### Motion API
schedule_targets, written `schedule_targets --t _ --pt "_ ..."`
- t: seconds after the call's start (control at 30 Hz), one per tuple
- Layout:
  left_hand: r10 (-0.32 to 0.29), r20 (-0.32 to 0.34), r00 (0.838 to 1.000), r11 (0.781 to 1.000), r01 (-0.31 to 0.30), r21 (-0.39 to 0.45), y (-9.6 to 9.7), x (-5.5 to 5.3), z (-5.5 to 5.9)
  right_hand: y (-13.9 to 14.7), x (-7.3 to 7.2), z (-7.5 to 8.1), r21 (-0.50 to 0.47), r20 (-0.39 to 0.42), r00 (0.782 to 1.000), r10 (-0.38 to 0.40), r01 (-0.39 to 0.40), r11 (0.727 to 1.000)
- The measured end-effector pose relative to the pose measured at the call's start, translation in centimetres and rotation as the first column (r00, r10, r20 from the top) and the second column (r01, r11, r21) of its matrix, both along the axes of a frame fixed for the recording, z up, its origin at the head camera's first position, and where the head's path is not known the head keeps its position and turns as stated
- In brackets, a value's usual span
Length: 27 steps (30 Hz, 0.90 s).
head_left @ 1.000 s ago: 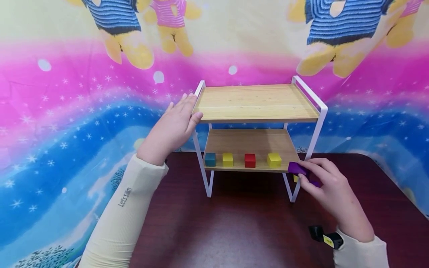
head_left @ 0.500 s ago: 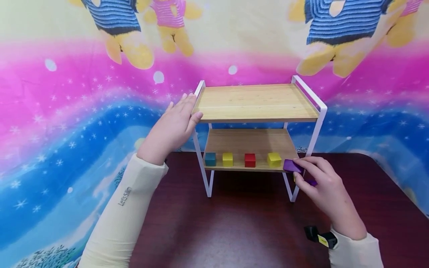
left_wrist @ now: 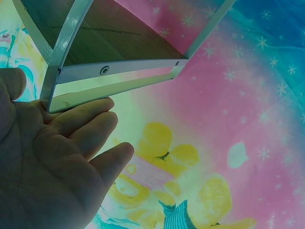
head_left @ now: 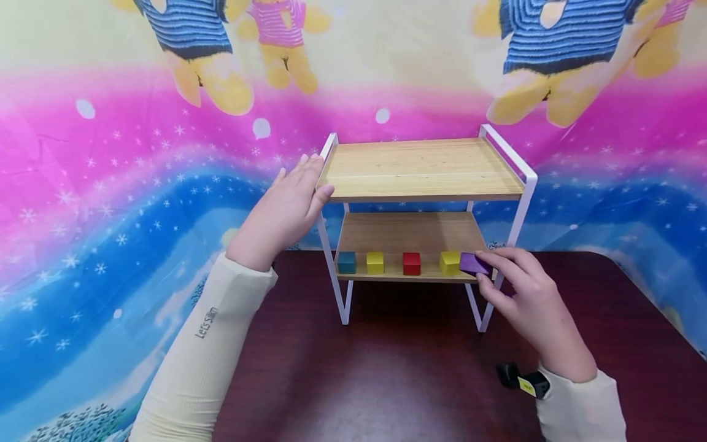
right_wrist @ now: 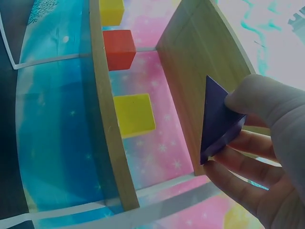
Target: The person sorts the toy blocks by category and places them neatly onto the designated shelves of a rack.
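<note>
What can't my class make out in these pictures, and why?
- Purple block: right end hidden by the right fingers, head view.
- Upper yellow cube: cut off by the top edge, right wrist view.
- Left hand: cut off by the left edge, left wrist view.
- Yellow label: too small to read, head view.

Dark "Let's Slim" lettering (head_left: 207, 323) lengthwise along the cream left sleeve (head_left: 190, 380)

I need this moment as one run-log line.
right hand: pinches purple block | left hand: by rack, left side | lower board: teal cube, yellow cube, red cube, second yellow cube
</note>
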<state>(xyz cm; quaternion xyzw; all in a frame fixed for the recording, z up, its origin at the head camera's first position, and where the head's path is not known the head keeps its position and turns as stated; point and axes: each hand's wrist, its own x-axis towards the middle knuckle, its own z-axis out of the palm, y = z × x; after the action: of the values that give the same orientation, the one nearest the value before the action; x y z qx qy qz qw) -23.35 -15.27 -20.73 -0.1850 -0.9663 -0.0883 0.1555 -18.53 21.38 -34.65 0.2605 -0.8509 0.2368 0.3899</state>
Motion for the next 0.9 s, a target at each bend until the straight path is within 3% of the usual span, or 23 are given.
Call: schedule_targets --t 0.9 --pt "-0.003 0.008 1.000 1.000 0.002 0.014 -0.1 0.1 0.0 -2.3 -1.1 2.9 -0.024 -0.049 0.997 0.064 -0.066 0.998"
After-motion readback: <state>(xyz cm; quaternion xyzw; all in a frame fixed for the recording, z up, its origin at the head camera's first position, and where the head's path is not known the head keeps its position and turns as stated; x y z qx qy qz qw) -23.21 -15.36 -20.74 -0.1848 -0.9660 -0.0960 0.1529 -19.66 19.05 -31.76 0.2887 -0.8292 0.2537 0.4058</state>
